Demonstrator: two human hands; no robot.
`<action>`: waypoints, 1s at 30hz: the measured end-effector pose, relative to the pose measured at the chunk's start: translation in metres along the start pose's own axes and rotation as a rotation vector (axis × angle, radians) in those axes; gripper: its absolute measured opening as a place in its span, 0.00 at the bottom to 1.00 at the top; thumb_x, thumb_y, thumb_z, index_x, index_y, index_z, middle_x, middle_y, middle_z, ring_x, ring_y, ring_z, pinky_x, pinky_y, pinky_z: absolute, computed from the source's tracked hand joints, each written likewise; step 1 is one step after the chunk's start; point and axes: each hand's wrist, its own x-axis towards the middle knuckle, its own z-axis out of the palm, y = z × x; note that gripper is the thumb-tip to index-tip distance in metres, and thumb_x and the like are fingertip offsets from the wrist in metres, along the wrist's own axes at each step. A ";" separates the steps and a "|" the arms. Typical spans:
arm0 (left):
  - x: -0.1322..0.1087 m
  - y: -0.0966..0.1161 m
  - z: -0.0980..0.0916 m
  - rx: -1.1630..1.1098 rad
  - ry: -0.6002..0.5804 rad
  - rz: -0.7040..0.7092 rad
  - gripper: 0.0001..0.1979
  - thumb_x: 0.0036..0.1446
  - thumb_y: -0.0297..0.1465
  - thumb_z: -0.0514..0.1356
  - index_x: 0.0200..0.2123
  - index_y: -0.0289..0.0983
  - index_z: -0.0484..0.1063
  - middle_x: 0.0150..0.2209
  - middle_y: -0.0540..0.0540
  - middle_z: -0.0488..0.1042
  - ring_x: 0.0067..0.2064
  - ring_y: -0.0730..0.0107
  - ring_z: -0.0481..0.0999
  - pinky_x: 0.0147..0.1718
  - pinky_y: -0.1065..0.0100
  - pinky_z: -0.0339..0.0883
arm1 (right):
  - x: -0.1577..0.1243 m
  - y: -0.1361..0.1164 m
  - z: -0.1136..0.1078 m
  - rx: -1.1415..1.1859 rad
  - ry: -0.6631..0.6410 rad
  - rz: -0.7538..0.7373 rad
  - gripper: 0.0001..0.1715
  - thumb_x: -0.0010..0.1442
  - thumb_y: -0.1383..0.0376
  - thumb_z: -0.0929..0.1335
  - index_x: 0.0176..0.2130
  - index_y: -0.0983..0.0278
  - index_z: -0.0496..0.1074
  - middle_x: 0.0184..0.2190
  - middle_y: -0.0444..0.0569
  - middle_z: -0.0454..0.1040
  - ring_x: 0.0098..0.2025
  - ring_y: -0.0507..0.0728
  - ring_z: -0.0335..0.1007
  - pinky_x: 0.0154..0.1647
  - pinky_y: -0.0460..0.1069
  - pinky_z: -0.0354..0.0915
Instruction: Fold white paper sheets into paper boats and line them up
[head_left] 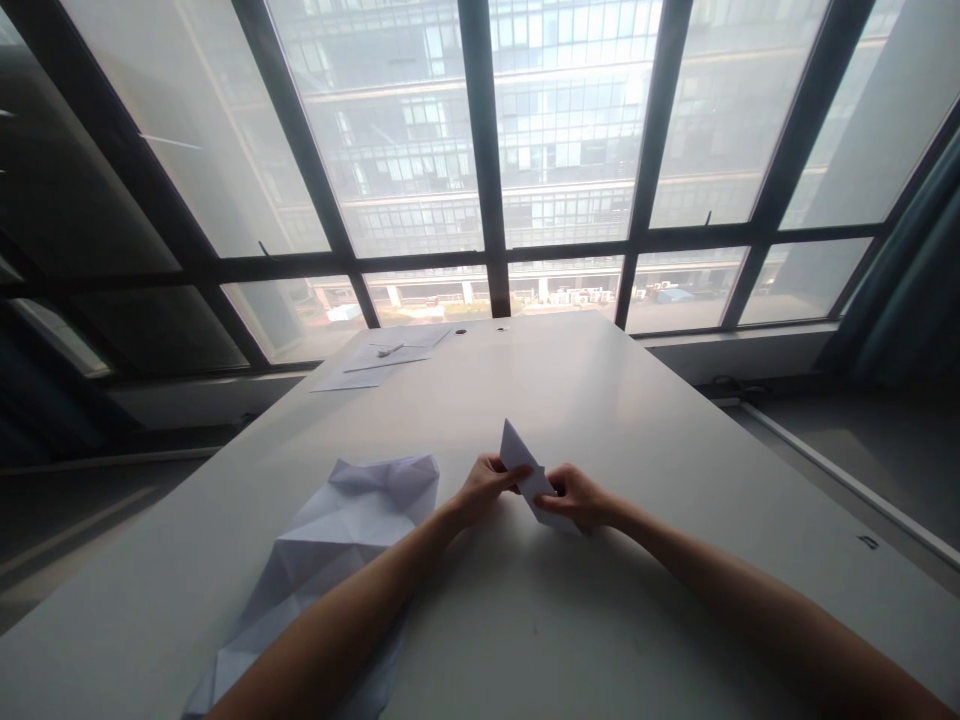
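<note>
A small folded white paper piece [523,470] is held just above the white table [645,420], its pointed tip sticking up. My left hand [484,487] pinches its left edge with closed fingers. My right hand [576,497] grips its lower right part, fingers curled around it. Both forearms reach in from the bottom of the view. To the left of my left arm lies a large creased white sheet [330,560], crumpled with many fold lines and partly hidden under that arm.
Flat paper sheets [390,358] with a small pen-like object lie at the table's far left end, near the window. Two small dark dots [480,329] sit at the far edge. Large windows with dark frames stand behind the table; a curtain [911,280] hangs at right.
</note>
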 end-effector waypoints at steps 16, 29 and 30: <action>-0.001 0.003 0.000 0.038 -0.044 -0.004 0.18 0.47 0.40 0.73 0.34 0.30 0.81 0.31 0.41 0.79 0.31 0.64 0.76 0.33 0.66 0.67 | 0.002 -0.001 0.005 0.024 0.115 0.040 0.16 0.53 0.58 0.71 0.23 0.67 0.70 0.17 0.40 0.60 0.21 0.49 0.53 0.21 0.45 0.49; 0.001 0.000 0.001 0.037 0.001 -0.005 0.20 0.50 0.43 0.70 0.34 0.30 0.80 0.28 0.43 0.77 0.29 0.69 0.73 0.31 0.69 0.65 | 0.003 -0.001 0.005 0.075 0.114 0.048 0.10 0.52 0.63 0.70 0.25 0.68 0.71 0.18 0.40 0.60 0.22 0.49 0.53 0.22 0.45 0.48; 0.002 -0.001 0.001 0.028 0.012 -0.013 0.20 0.52 0.44 0.69 0.34 0.29 0.80 0.28 0.43 0.77 0.29 0.69 0.73 0.31 0.68 0.65 | 0.003 -0.001 0.004 0.079 0.105 0.054 0.10 0.52 0.63 0.70 0.25 0.68 0.71 0.18 0.40 0.61 0.22 0.49 0.53 0.22 0.45 0.49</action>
